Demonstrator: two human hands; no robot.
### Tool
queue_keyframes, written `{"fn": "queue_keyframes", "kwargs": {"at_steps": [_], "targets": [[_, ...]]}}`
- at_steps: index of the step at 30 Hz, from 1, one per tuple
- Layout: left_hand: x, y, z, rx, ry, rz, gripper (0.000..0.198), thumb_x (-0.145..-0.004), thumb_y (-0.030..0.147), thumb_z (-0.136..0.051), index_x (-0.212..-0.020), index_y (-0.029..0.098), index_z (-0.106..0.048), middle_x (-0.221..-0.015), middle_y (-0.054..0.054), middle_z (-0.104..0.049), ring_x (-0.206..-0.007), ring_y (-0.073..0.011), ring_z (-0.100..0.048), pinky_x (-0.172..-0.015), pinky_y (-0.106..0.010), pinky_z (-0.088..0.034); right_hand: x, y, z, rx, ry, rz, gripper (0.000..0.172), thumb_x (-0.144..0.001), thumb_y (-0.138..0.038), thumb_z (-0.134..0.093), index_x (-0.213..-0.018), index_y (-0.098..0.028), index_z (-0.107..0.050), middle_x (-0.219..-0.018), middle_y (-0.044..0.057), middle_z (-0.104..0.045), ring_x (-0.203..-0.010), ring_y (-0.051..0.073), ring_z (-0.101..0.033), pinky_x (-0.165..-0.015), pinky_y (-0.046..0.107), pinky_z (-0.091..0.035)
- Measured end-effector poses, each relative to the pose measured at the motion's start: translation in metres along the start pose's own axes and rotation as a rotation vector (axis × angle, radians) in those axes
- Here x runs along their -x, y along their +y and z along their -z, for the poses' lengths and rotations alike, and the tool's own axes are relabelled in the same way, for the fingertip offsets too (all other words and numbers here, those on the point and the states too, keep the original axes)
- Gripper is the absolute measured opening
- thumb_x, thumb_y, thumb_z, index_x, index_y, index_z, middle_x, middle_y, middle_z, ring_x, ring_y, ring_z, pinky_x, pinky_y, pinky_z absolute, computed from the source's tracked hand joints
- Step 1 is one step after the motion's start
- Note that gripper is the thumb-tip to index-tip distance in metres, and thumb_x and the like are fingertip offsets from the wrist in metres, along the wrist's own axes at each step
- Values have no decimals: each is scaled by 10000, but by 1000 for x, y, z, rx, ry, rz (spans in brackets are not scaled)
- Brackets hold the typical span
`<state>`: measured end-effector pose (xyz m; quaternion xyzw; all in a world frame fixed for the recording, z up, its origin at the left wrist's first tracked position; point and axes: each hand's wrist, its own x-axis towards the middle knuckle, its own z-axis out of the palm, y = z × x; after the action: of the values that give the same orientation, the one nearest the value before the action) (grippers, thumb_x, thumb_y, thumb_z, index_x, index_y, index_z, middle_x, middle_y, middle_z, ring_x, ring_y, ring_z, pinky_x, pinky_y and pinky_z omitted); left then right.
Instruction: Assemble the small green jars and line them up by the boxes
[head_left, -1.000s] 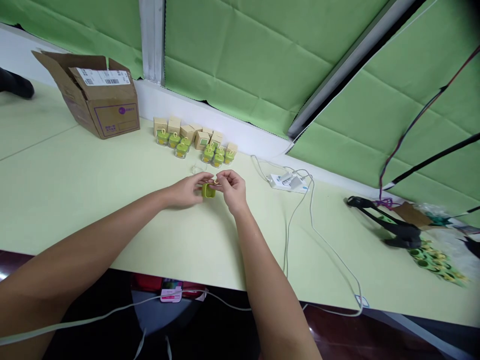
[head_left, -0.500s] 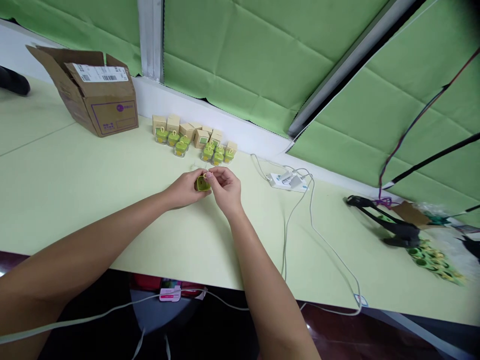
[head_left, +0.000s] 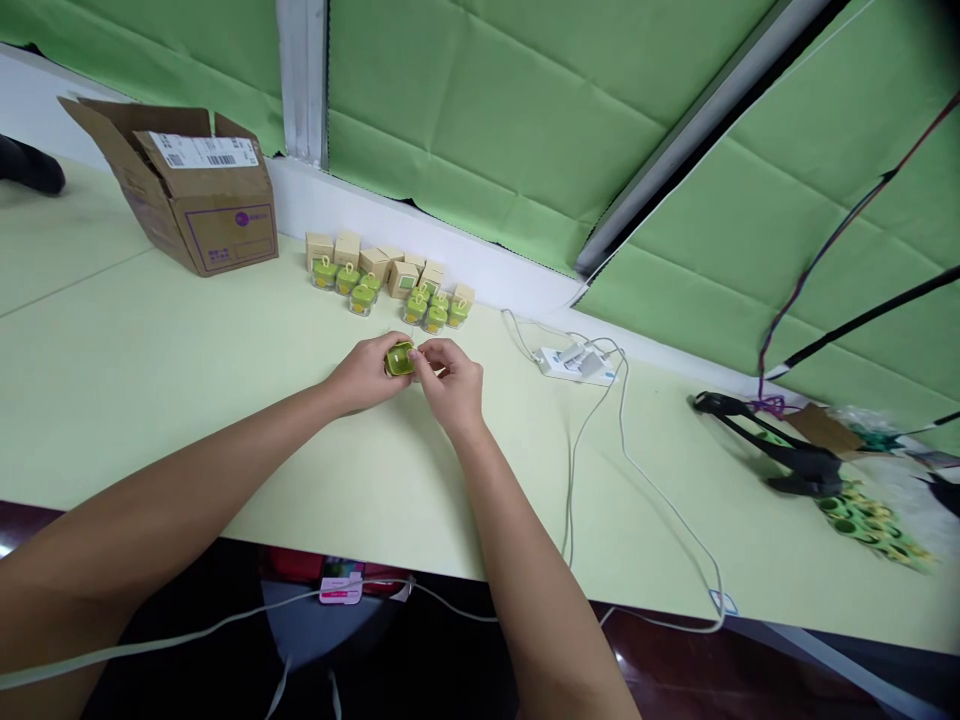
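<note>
I hold the green cap (head_left: 400,357) in my left hand (head_left: 366,372), my fingers and thumb closed round its left side, its hollow facing up toward me. My right hand (head_left: 454,385) meets it from the other side: the thumb lies at the cap's right rim, the fingers curl in behind, partly closed. Whether those fingers pinch anything small I cannot tell (my own thumb and knuckles are in the way). Both hands are close together over the middle of the table (head_left: 262,340), and the cap is between them.

Beyond my hands, near the wall, green-lidded clear jars (head_left: 364,297) stand in two clusters, loops on top and yellow marks on their fronts. Small tan boxes (head_left: 405,280) line up just behind them. An open carton (head_left: 229,230) with a white label sits farther left, against the wall.

To my right, a power strip (head_left: 576,366) has plugs in it, and its pale cables (head_left: 574,470) run toward the table's near edge. Farther right lie a black strap (head_left: 784,455) and a blurred heap of green pieces (head_left: 870,525). Below the near edge, a phone (head_left: 341,582) shows a lit screen.
</note>
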<state>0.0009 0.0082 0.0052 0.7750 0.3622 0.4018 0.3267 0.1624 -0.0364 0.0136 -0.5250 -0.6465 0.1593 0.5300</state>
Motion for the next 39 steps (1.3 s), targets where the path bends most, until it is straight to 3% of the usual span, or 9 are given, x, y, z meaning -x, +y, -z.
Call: {"fn": "queue_keyframes", "kwargs": {"at_steps": [6, 13, 23, 33, 39], "targets": [[1, 2, 1, -57, -22, -4, 312, -820, 328, -638, -1118, 238, -656, -1035, -38, -736, -817, -204, -635, -705, -307, -470, 1, 0, -2, 183, -36, 64, 257, -936, -510, -594, -881, -267, -659, -806, -4, -723, -653, 156, -618, -703, 296, -527], [1, 0, 0, -59, -19, 2, 310, -814, 328, -652, -1113, 247, -653, -1043, -41, -732, -833, -218, -642, -700, -318, -469, 2, 0, -2, 171, -28, 12, 298, -940, -533, -594, -836, -254, -619, -714, -15, -676, -596, 139, -568, -629, 272, -465], [2, 0, 0, -96, -64, 9, 287, -818, 346, -629, -1090, 256, -644, -975, -39, -727, -808, -228, -642, -684, -324, -459, 1, 7, -4, 146, -17, -42, 337, -888, -566, -641, -781, -264, -533, -704, -24, -655, -610, 151, -574, -637, 277, -458], [-2, -9, 3, -128, 21, 3, 284, -830, 361, -652, -1096, 263, -650, -1001, -43, -739, -863, -250, -662, -762, -345, -481, 1, 1, 2, 129, -111, 43, 109, -884, -360, -612, -873, -253, -591, -823, -12, -693, -663, 143, -614, -673, 277, -513], [-3, -10, 7, -157, 34, 14, 307, -827, 373, -662, -1111, 259, -636, -1042, -53, -739, -904, -263, -669, -773, -350, -479, 0, 1, 5, 112, -127, 37, 88, -867, -326, -634, -851, -242, -615, -812, -11, -687, -689, 142, -619, -650, 262, -510]]}}
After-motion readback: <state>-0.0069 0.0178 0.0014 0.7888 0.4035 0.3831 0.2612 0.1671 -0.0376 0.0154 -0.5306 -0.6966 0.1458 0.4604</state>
